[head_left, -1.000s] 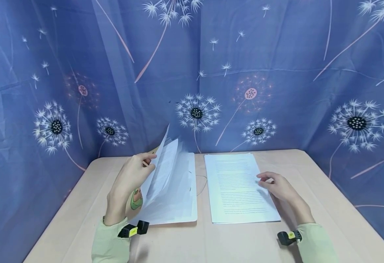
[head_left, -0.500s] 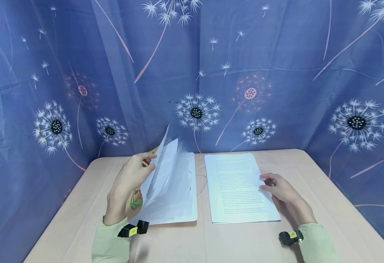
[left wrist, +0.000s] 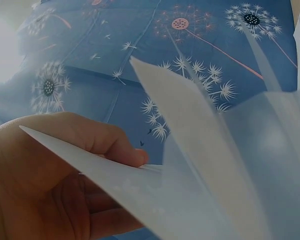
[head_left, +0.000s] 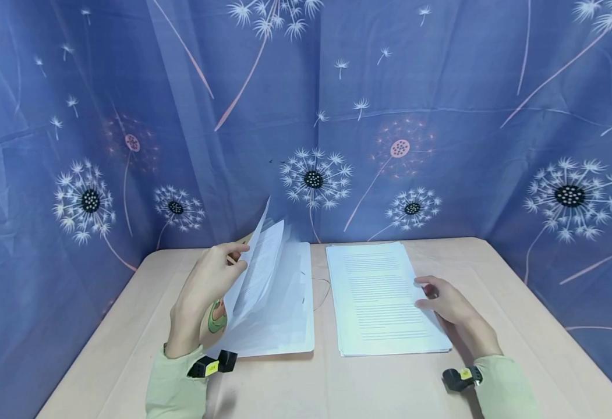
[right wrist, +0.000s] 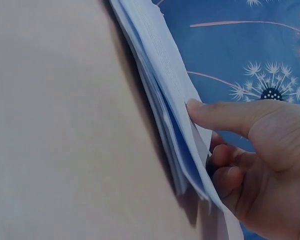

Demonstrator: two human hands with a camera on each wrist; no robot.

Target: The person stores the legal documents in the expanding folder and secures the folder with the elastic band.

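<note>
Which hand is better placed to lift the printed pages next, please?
The right hand, probably: it pinches the printed pages at their right edge, while the left hand is busy holding the clear-sleeve folder open.

Folder (head_left: 308,326) on table (head_left: 326,384), left; paper stack (head_left: 384,302) on table, right. Cord (head_left: 329,286) between those 2. Left hand (head_left: 208,279) at folder's left side, right hand (head_left: 449,299) at stack's right edge. Curtain (head_left: 347,116) behind.
</note>
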